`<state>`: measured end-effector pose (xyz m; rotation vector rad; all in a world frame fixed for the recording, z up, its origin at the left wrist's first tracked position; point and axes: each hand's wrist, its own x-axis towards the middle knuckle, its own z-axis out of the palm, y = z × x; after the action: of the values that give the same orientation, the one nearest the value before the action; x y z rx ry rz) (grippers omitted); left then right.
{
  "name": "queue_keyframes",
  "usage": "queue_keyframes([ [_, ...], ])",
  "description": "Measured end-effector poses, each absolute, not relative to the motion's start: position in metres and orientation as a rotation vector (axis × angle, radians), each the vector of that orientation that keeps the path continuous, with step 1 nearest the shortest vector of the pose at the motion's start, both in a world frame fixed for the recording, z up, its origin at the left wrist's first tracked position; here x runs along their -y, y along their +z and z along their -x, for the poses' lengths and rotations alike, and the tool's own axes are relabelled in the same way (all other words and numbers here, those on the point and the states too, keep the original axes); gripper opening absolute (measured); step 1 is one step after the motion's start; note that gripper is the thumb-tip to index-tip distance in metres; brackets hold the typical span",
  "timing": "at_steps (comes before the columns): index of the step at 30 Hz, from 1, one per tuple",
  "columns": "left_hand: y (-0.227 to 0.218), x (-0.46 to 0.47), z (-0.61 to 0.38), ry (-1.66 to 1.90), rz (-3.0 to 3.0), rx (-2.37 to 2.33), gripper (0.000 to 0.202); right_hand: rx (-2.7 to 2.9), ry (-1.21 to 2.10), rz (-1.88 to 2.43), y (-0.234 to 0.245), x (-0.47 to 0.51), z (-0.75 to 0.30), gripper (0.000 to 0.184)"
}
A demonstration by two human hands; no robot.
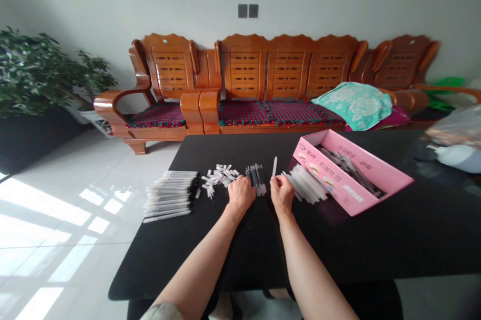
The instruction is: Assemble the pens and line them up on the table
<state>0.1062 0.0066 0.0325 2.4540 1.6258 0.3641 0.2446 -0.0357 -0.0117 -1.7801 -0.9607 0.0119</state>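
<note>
My right hand is closed around a clear pen barrel that sticks up from its fingers. My left hand rests curled on the black table, right by a bundle of dark pen refills; what its fingers hold is hidden. A heap of clear pen barrels lies just right of my right hand. Small white pen caps are scattered to the left of my left hand. A neat stack of assembled pens lies at the table's left end.
An open pink box with dark parts inside stands right of the barrels. A plastic bag sits at the table's far right. Behind are a wooden sofa and armchairs, and a potted plant at left.
</note>
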Motion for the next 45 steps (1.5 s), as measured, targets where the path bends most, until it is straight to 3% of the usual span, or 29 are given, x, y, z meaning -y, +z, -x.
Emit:
queue_keyframes([
  [10, 0.034, -0.013, -0.109, 0.349, -2.407, -1.641, 0.019, 0.946, 0.071, 1.736, -0.010, 0.035, -0.245, 0.023],
  [14, 0.037, -0.013, -0.096, 0.589, -2.318, -1.601, 0.018, 0.807, 0.400, 1.507, -0.010, 0.034, -0.244, 0.021],
  [21, 0.027, -0.004, -0.054, 0.872, -2.128, -0.964, 0.020, 0.544, 0.817, 0.952, -0.008, 0.032, -0.246, 0.011],
  [27, 0.018, -0.005, -0.043, 0.861, -2.101, -0.908, 0.020, 0.448, 0.789, 0.782, -0.008, 0.034, -0.257, 0.007],
  [45, 0.011, -0.009, -0.043, 0.863, -2.182, -0.836, 0.014, 0.464, 0.779, 0.872, 0.000, 0.037, -0.255, 0.008],
])
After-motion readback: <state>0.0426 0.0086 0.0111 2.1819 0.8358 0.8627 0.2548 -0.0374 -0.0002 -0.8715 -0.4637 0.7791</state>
